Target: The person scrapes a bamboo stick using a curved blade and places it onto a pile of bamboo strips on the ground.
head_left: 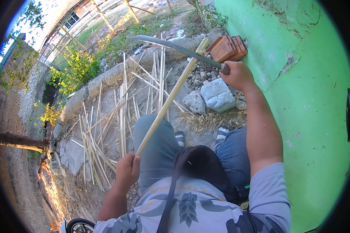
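A long machete (pixel 175 47) with a curved grey blade is in my right hand (pixel 239 77), its fingers wrapped round the dark handle. The blade points left and crosses the upper part of a pale bamboo strip (pixel 170 99); whether they touch I cannot tell. My left hand (pixel 128 169) grips the strip's lower end, thumb along it, beside my left knee. The strip slants up and to the right, in front of my legs. Many thin split bamboo slats (pixel 122 112) lie scattered on the ground ahead and to the left.
A green wall (pixel 299 128) with cracked paint runs along my right. Near it are a pale stone block (pixel 217 95), a grey rock (pixel 194 102) and stacked clay roof tiles (pixel 228 48). A low stone kerb (pixel 101 85) curves behind the slats. A wheel (pixel 80 226) shows at lower left.
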Demonstrator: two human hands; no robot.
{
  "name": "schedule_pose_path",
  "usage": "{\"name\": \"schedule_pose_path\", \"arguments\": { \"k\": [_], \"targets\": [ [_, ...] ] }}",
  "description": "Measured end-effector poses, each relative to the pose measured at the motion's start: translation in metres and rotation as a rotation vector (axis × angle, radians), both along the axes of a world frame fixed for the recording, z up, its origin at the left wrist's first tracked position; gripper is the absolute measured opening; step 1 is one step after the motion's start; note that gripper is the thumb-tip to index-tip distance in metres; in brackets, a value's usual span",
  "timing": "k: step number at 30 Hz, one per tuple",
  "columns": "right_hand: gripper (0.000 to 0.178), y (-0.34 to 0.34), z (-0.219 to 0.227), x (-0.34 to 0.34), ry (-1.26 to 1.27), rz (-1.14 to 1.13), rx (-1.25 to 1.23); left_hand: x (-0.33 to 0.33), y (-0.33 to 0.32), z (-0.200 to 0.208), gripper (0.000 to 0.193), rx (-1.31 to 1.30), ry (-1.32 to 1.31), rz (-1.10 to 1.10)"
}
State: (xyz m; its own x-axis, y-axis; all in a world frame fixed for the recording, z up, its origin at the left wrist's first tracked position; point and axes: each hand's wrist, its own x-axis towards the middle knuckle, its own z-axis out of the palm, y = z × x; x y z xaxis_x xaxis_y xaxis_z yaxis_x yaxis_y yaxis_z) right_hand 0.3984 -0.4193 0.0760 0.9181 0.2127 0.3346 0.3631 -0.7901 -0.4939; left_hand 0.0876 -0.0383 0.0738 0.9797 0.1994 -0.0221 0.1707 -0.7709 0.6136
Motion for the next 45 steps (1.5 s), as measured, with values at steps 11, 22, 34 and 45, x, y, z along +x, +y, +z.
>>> {"name": "schedule_pose_path", "arguments": {
  "k": [11, 22, 34, 45],
  "targets": [
    [0.016, 0.029, 0.002, -0.006, -0.018, 0.217, -0.084, 0.003, -0.004, 0.001, 0.028, -0.002, 0.005, 0.029],
    [0.018, 0.044, 0.009, -0.018, -0.047, 0.242, -0.125, 0.007, -0.01, -0.004, 0.026, -0.036, -0.026, 0.063],
    [0.017, 0.01, 0.002, -0.002, 0.025, 0.066, 0.041, -0.014, 0.018, -0.015, 0.025, 0.094, -0.023, -0.035],
    [0.017, 0.014, -0.011, 0.005, 0.082, 0.12, 0.1, -0.008, 0.007, -0.009, 0.023, 0.069, -0.034, -0.029]
  ]
}}
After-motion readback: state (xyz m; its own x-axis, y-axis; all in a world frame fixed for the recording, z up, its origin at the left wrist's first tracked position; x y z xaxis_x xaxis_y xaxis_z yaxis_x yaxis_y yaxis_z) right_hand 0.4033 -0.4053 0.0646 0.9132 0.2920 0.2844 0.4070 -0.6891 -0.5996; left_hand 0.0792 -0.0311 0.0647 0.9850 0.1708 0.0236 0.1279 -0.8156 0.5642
